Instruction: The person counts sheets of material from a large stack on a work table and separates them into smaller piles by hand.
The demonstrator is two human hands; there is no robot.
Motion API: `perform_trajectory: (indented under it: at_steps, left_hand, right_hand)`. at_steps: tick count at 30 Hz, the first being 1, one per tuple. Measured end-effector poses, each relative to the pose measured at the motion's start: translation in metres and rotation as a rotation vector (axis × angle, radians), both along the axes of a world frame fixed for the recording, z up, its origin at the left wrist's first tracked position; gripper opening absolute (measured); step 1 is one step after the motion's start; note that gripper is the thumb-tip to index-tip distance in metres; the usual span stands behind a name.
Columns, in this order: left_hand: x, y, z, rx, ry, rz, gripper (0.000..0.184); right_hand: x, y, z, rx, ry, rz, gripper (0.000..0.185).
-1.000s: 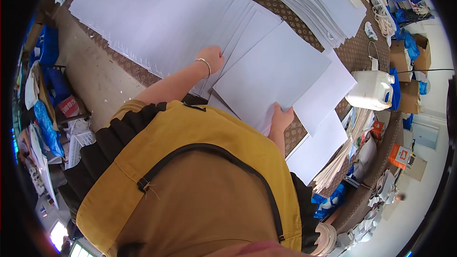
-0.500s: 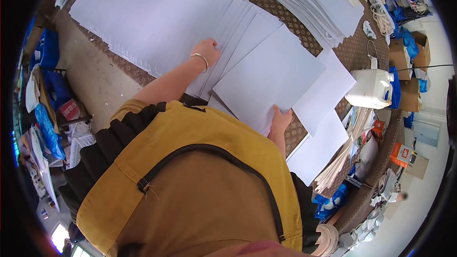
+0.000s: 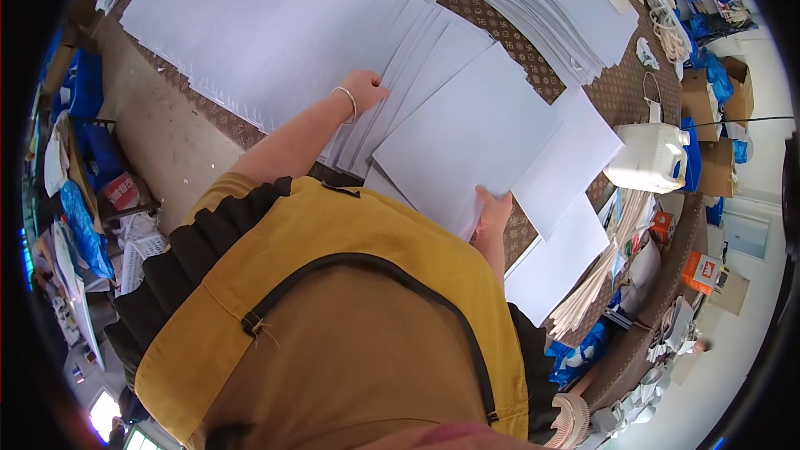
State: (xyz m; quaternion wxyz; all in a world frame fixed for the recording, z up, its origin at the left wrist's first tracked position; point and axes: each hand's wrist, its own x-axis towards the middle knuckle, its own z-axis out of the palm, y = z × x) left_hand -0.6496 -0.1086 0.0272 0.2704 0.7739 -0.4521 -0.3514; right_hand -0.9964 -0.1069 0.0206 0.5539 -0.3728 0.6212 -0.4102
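Note:
A long overlapping spread of white paper sheets (image 3: 250, 25) covers the table and fans out toward the right. My left hand (image 3: 364, 93) rests on the fanned part with its fingers curled; whether paper is caught in them is hidden. At the near corner of the top white sheet (image 3: 475, 133), my right hand (image 3: 493, 210) pinches the edge, thumb on top and the other fingers mostly out of sight beneath. Partly under that sheet lies another white sheet (image 3: 575, 150), angled to the right. One more sheet (image 3: 558, 258) lies closer to the table's right edge.
Across the patterned brown tablecloth (image 3: 508, 33) stands a thick paper stack (image 3: 558, 8). A white plastic jug (image 3: 646, 158) and a bundle of thin wooden sticks (image 3: 592, 275) are at the right. Cardboard boxes (image 3: 717, 167) stand beyond. Blue bins (image 3: 83, 92) are at the left.
My left hand has shifted slightly to the right over the fanned sheets. My right hand stays at the top sheet's corner, almost unmoved.

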Motion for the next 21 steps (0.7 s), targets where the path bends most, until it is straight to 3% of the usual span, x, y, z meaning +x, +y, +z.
perform_trajectory:
  at_steps: [16,21]
  left_hand:
    - [-0.018,0.011,-0.001,-0.112,-0.065,0.247,0.028]
    - [-0.019,0.011,0.002,-0.005,-0.143,0.202,0.027]
  right_hand:
    - [-0.008,-0.01,-0.018,-0.031,0.076,0.027,0.05]
    - [-0.005,-0.012,-0.015,-0.019,0.076,0.025,0.05]
